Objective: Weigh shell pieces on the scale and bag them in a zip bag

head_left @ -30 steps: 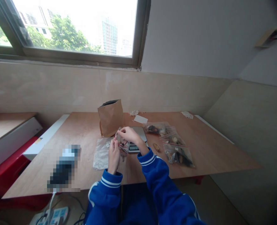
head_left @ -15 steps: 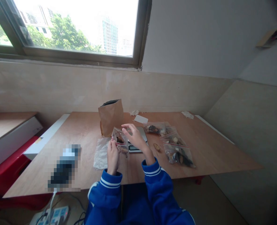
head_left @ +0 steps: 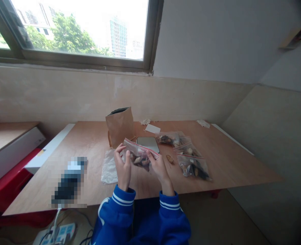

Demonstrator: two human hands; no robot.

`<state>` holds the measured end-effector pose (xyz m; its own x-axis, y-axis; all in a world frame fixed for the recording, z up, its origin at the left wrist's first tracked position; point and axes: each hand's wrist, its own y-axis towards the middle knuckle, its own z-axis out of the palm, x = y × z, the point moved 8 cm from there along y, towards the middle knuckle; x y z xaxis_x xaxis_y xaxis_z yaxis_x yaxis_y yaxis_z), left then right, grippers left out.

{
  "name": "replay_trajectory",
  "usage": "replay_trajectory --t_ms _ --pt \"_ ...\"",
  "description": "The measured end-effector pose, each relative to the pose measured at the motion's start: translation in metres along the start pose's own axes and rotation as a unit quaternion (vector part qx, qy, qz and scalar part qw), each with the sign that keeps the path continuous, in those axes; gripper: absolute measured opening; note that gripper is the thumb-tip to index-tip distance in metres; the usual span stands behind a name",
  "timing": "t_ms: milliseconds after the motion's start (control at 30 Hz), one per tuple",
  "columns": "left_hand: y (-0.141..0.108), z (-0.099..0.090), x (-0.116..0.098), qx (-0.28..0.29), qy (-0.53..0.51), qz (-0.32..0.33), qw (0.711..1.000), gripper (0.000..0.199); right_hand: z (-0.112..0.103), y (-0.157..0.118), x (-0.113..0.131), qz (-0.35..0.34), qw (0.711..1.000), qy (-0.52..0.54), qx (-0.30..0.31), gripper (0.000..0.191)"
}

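A clear zip bag [head_left: 140, 159] with a red seal line and brownish dried pieces inside is stretched between my hands. My left hand [head_left: 123, 166] grips its upper left corner, thumb and fingers bent around the edge. At the right end of the seal, my right hand [head_left: 158, 168] pinches the bag with the thumb on the near side. Behind the bag lies a kitchen scale [head_left: 148, 143], its front part hidden by the bag. An empty-looking clear plastic bag [head_left: 109, 168] lies flat beside my left hand. One loose tan piece [head_left: 170, 159] rests right of my right hand.
A brown paper bag [head_left: 120, 127] stands open behind my left hand. Several filled zip bags [head_left: 195, 168] lie at the right, and a white card [head_left: 152, 128] is at the back. A blurred-out dark object [head_left: 70, 182] with a white cable lies at the left.
My right hand has come down from above the zip bag and taken hold of its right end. The bag has turned and now spreads wide, its seal line running between both hands.
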<state>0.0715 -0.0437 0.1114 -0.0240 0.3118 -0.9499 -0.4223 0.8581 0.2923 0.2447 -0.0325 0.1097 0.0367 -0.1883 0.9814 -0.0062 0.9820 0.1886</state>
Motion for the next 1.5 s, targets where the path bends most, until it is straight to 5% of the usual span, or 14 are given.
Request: replay_trajectory --t_ms 67,200,367,733,1200,1500 --pt "0.006 -0.006 0.003 -0.005 0.015 0.009 1.0 0.041 -0.004 -0.005 0.002 0.011 1.0 -0.005 0.016 0.05" --pt "0.012 0.003 0.019 0.101 -0.06 -0.051 0.992 0.035 -0.014 -0.009 -0.002 0.017 1.0 -0.009 0.004 0.048" --pt "0.013 -0.011 0.027 0.03 -0.127 -0.082 0.988 0.035 -0.032 -0.005 -0.019 0.026 0.997 0.033 -0.061 0.04" --pt "0.008 -0.005 0.04 0.016 -0.201 -0.146 0.969 0.038 -0.045 -0.002 -0.021 -0.024 0.986 0.011 -0.162 0.044" --pt "0.006 -0.017 0.003 0.001 -0.063 -0.014 0.998 0.027 -0.054 -0.012 0.002 -0.1 0.965 -0.088 -0.226 0.038" --pt "0.0 -0.004 0.015 -0.007 -0.178 -0.084 0.98 0.034 -0.033 -0.007 -0.015 -0.036 0.988 0.022 -0.147 0.038"
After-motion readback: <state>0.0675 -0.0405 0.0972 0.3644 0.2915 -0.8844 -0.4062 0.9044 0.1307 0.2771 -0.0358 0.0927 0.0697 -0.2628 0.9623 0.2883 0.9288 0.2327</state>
